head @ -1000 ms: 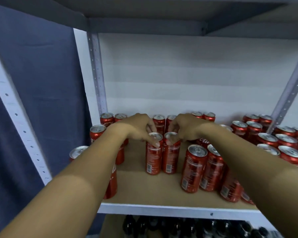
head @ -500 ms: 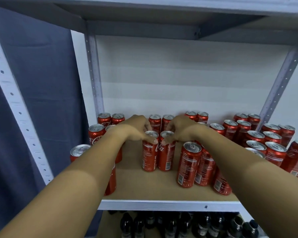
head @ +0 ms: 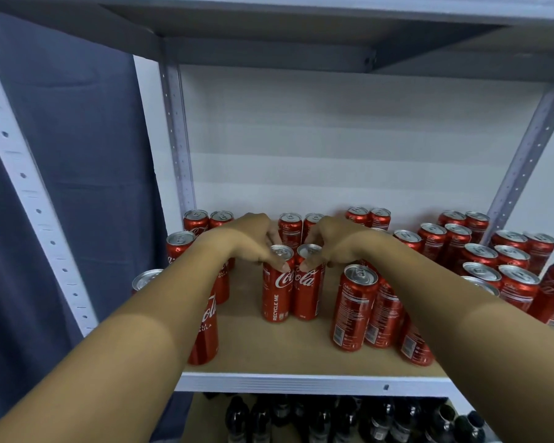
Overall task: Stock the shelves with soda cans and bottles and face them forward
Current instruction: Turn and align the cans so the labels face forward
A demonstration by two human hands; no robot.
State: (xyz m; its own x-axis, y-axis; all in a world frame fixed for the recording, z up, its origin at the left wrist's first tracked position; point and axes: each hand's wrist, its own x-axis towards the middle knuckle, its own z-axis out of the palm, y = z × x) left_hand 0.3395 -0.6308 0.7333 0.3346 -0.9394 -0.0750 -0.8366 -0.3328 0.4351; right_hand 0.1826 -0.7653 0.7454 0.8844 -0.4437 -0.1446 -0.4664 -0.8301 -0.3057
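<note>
Between the two hands, on the brown board of the shelf, stand two red cans side by side and touching: the left can and the right can. The left hand is curled over the rim of the left can, thumb tip on its upper wall, and the right hand grips the right can the same way, so each hand is clamped on its own can and the thumbs nearly meet.

Judging by the grip, the step in hand is facing: each can is being turned on the spot. The script logo shows toward the camera on both, though the left can also shows its "RECYCLE ME" strip at the near side, so it may want a slight further twist. The next move likely calls for letting go without nudging the pair, then reaching to the cans just right of the right hand.

Those neighbours show small print and barcodes forward, so they seem unfaced. Cans beyond the hands and under the left forearm stand upright; the latter shows its logo. Below the forearms, dark bottles fill the lower shelf.

All the cans are slim, glossy red with silver lids, and look undented.
</note>
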